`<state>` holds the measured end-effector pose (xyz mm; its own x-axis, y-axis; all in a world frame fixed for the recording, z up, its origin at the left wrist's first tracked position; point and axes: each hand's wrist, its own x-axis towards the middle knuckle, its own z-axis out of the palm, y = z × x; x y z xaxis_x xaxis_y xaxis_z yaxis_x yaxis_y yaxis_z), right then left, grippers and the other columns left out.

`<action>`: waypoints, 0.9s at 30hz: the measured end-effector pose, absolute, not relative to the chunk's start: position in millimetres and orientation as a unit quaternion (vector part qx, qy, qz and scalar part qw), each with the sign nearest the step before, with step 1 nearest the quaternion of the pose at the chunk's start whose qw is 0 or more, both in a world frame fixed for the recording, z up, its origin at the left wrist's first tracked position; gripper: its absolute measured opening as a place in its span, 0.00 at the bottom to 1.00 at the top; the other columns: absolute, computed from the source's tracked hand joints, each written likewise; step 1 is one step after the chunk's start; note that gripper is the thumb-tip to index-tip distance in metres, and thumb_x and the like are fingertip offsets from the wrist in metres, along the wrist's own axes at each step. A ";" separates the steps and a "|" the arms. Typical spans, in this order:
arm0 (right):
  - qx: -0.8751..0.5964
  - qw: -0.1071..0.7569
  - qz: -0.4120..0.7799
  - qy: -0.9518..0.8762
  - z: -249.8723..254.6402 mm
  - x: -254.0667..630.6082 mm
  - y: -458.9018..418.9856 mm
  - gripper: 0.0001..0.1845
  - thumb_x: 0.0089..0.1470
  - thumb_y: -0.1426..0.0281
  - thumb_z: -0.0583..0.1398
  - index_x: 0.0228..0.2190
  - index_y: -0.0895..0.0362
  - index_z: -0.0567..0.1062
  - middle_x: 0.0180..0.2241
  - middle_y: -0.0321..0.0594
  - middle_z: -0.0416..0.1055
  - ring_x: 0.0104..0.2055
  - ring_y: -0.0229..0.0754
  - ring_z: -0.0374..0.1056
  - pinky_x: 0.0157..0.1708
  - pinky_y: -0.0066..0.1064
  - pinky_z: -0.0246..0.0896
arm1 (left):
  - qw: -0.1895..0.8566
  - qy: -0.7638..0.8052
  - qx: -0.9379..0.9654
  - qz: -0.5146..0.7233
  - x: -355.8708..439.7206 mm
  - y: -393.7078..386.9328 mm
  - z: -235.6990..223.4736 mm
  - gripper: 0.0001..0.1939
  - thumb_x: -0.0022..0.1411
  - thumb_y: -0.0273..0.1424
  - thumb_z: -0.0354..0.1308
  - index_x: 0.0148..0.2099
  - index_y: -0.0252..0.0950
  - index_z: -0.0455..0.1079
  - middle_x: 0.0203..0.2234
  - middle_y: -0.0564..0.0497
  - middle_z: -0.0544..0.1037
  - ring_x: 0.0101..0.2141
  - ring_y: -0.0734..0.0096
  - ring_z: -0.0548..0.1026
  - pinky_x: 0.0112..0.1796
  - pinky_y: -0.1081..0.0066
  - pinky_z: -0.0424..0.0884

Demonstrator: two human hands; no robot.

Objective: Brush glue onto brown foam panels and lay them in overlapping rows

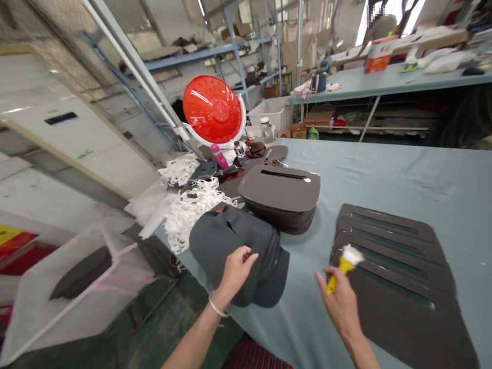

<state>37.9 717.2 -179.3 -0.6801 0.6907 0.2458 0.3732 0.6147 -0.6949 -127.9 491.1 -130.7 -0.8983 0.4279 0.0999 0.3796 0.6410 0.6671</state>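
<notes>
A paintbrush (346, 265) with a yellow handle and white bristles is gripped in my right hand (343, 300). Its bristles are over a fanned row of dark brown panels (407, 302) with long slots, lying on the table at right. My left hand (239, 266) is over a pile of dark grey, bent pieces (226, 238) near the table's edge. Its thumb and fingers are pinched together at the pile's surface; whatever lies between them is too small to make out. Behind that pile sits a stack of brown slotted panels (282, 192).
White shredded strips (192, 210) lie along the table's left edge. Beyond them stand a red basin (215, 110), a pink bottle (219, 156) and a clear jar (266, 130). A white-lined bin (80, 302) is at lower left. Another worktable (353, 84) with a person is at the back.
</notes>
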 end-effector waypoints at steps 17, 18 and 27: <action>-0.293 0.285 0.439 -0.800 -180.8 4.5 662.7 0.08 0.48 0.68 0.54 0.33 0.55 0.62 0.30 0.35 0.63 0.30 0.37 0.59 0.34 0.27 0.55 | -0.061 0.970 0.219 0.091 -180.8 465.6 -129.8 0.12 0.61 0.36 0.46 0.38 0.35 0.66 0.34 0.44 0.69 0.36 0.62 0.70 0.37 0.66 0.65; -0.301 0.289 0.436 -0.797 -182.5 11.7 669.1 0.07 0.48 0.68 0.54 0.33 0.54 0.62 0.30 0.35 0.63 0.31 0.37 0.60 0.34 0.27 0.55 | -0.063 0.966 0.231 0.092 -175.7 473.9 -130.4 0.12 0.62 0.36 0.45 0.39 0.35 0.65 0.33 0.45 0.69 0.34 0.62 0.70 0.35 0.67 0.65; -0.479 0.286 0.293 -0.777 -217.0 155.6 771.2 0.07 0.51 0.68 0.51 0.33 0.56 0.64 0.29 0.36 0.64 0.29 0.39 0.60 0.31 0.28 0.54 | 0.143 0.843 0.371 0.362 -94.0 588.1 -160.9 0.10 0.61 0.40 0.48 0.36 0.39 0.62 0.26 0.55 0.71 0.27 0.72 0.72 0.31 0.74 0.65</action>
